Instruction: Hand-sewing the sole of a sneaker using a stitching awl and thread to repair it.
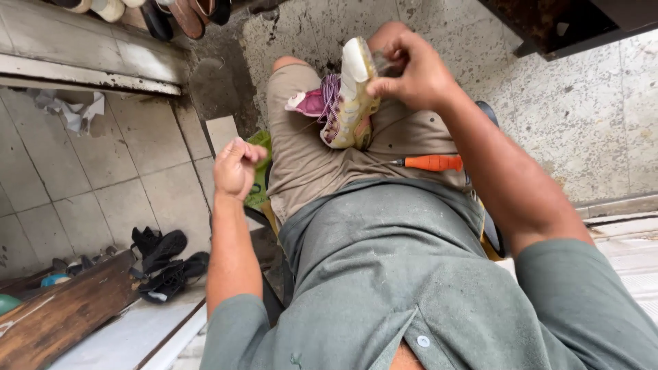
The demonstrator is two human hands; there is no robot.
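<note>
Grey-green shirt [411, 274] fills the near view; beyond it a sneaker [346, 99] rests sole-up on the person's lap, right hand [411, 68] clamped on its heel end, left hand [236, 168] curled loosely shut out to the side, holding nothing I can see. Looks like sole repair mid-step; next move likely needs the orange-handled awl [428, 162] lying on the thigh. Sole is cream and yellowed, upper pink with purple laces

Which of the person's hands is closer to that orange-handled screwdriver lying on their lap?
The right hand is nearer, above the screwdriver and gripping the shoe. The left hand is a closed fist farther off, out past the other thigh.
</note>
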